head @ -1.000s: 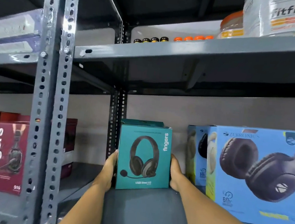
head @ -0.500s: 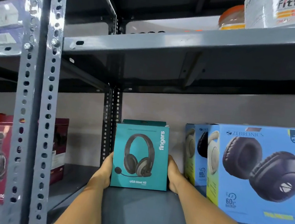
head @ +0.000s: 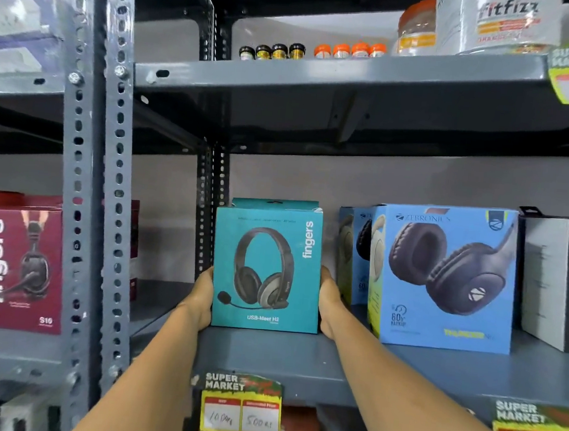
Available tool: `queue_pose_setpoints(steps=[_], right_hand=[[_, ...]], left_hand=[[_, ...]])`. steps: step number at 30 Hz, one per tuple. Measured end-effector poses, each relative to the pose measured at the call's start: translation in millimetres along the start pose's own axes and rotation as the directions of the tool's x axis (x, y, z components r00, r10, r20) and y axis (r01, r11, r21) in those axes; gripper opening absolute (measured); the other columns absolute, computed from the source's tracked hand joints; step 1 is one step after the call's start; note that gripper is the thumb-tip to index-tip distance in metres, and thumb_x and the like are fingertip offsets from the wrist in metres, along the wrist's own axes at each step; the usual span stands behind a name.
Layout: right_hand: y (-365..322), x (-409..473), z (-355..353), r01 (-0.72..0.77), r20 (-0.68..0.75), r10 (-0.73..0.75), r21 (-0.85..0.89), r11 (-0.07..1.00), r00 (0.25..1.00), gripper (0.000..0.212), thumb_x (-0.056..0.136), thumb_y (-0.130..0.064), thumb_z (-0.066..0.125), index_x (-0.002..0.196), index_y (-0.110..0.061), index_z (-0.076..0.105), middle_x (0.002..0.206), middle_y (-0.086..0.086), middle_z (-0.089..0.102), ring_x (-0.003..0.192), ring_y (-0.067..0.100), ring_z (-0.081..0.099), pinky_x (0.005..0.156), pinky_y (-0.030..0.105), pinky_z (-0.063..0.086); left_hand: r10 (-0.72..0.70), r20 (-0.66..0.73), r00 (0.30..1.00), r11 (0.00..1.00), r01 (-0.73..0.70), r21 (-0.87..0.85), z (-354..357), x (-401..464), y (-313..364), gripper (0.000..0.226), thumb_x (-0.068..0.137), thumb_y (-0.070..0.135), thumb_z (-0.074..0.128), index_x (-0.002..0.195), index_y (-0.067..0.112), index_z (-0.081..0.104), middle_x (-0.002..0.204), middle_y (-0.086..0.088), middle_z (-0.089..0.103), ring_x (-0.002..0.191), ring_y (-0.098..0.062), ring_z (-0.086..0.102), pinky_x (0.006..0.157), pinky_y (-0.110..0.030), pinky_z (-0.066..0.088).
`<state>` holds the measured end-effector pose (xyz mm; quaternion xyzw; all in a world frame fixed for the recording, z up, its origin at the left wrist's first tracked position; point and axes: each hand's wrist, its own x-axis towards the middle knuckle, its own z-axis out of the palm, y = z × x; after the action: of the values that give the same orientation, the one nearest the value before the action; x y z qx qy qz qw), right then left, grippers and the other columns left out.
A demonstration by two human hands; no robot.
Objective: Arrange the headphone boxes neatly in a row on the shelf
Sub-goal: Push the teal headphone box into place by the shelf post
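On the grey shelf we find the teal box upright, front facing us. Our left hand presses its 9 o'clock side, our right hand its 3 o'clock side, both gripping it. At 3 o'clock, just apart, stands a blue box; a red box sits at 9 o'clock beyond the post.

I am looking at a shop aisle: grey slotted-steel shelves carry boxed headphones facing outward. Yellow "Super Market" price tags with handwritten prices hang from the shelf edges, and supplement jars stand above.
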<state>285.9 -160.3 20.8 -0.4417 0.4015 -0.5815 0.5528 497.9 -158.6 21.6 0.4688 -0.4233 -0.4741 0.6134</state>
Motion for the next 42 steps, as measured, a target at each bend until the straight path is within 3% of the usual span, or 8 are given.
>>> queue_pose_setpoints(steps=[22, 26, 29, 32, 35, 37, 39, 42], right_hand=[[-7, -48, 1, -0.044, 0.022, 0.044, -0.010, 0.999, 0.999, 0.053, 0.094, -0.056, 0.032, 0.079, -0.018, 0.066, 0.082, 0.009, 0.072, 0.076, 0.024, 0.067, 0.067, 0.031, 0.051], [-8, -63, -5, -0.027, -0.078, 0.007, -0.258, 0.966, 0.997, 0.043, 0.097, -0.034, 0.033, 0.127, -0.011, 0.053, 0.130, 0.010, 0.059, 0.111, 0.025, 0.056, 0.088, 0.035, 0.043], [-5, -97, -21, 0.138, -0.019, -0.160, -0.420, 0.897, 0.987, 0.041, 0.098, -0.019, 0.039, 0.138, -0.012, 0.045, 0.136, 0.003, 0.051, 0.114, 0.018, 0.051, 0.088, 0.026, 0.037], [-8, -127, -53, 0.462, 0.020, -0.524, -0.502, 0.731, 0.851, 0.033, 0.094, -0.010, 0.048, 0.121, -0.021, 0.063, 0.123, -0.001, 0.065, 0.105, 0.007, 0.059, 0.093, 0.020, 0.044], [-21, -139, -99, 0.618, -0.165, -0.858, -0.629, 0.471, 0.486, 0.032, 0.086, -0.001, 0.054, 0.111, -0.019, 0.063, 0.115, 0.000, 0.060, 0.102, 0.004, 0.055, 0.091, 0.012, 0.040], [-34, -133, -136, 0.562, -0.374, -0.863, -0.656, 0.504, 0.338, 0.038, 0.086, 0.000, 0.055, 0.123, -0.010, 0.056, 0.129, 0.009, 0.048, 0.115, 0.017, 0.048, 0.097, 0.019, 0.035], [-50, -120, -173, 0.441, -0.517, -0.759, -0.617, 0.651, 0.396, 0.043, 0.093, -0.011, 0.049, 0.136, -0.008, 0.046, 0.145, 0.013, 0.037, 0.130, 0.027, 0.039, 0.105, 0.035, 0.031], [-71, -95, -210, 0.160, -0.581, -0.379, -0.393, 0.905, 0.720, 0.052, 0.100, -0.037, 0.031, 0.139, -0.006, 0.045, 0.147, 0.019, 0.042, 0.132, 0.036, 0.040, 0.106, 0.042, 0.032]], left_hand=[[-0.018, -0.052, 0.999, 0.995, 0.013, -0.103, -3, -39, 4, 0.052, 0.095, 0.052, 0.034, 0.081, 0.015, 0.068, 0.070, -0.010, 0.075, 0.073, -0.031, 0.066, 0.068, -0.038, 0.053], [-0.046, -0.207, 0.977, 0.978, 0.002, -0.211, -5, -58, 3, 0.056, 0.097, 0.051, 0.030, 0.114, 0.008, 0.063, 0.108, -0.015, 0.069, 0.093, -0.031, 0.065, 0.080, -0.039, 0.050], [0.114, -0.333, 0.936, 0.982, -0.157, -0.107, 1, -106, -7, 0.054, 0.099, 0.045, 0.032, 0.135, 0.008, 0.048, 0.139, -0.012, 0.052, 0.127, -0.033, 0.047, 0.099, -0.040, 0.037], [0.253, -0.392, 0.884, 0.946, -0.311, -0.091, 46, -174, -13, 0.045, 0.097, 0.045, 0.038, 0.131, 0.020, 0.053, 0.132, -0.002, 0.053, 0.122, -0.023, 0.047, 0.101, -0.041, 0.032], [0.300, -0.205, 0.932, 0.946, -0.319, -0.062, 117, -203, -20, 0.047, 0.097, 0.040, 0.042, 0.138, 0.019, 0.048, 0.141, 0.000, 0.049, 0.131, -0.019, 0.042, 0.109, -0.035, 0.028], [0.291, -0.032, 0.956, 0.957, -0.291, 0.001, 162, -204, -26, 0.049, 0.098, 0.040, 0.038, 0.143, 0.020, 0.040, 0.147, 0.006, 0.041, 0.137, -0.014, 0.035, 0.111, -0.030, 0.023], [0.266, 0.141, 0.953, 0.960, -0.275, 0.046, 197, -186, -32, 0.057, 0.094, 0.056, 0.036, 0.146, 0.032, 0.033, 0.146, 0.019, 0.032, 0.138, -0.008, 0.030, 0.115, -0.032, 0.019], [0.112, 0.228, 0.967, 0.993, -0.118, 0.013, 227, -121, -48, 0.090, 0.064, 0.089, 0.041, 0.135, 0.035, 0.048, 0.144, 0.004, 0.050, 0.130, -0.020, 0.049, 0.111, -0.047, 0.033]])
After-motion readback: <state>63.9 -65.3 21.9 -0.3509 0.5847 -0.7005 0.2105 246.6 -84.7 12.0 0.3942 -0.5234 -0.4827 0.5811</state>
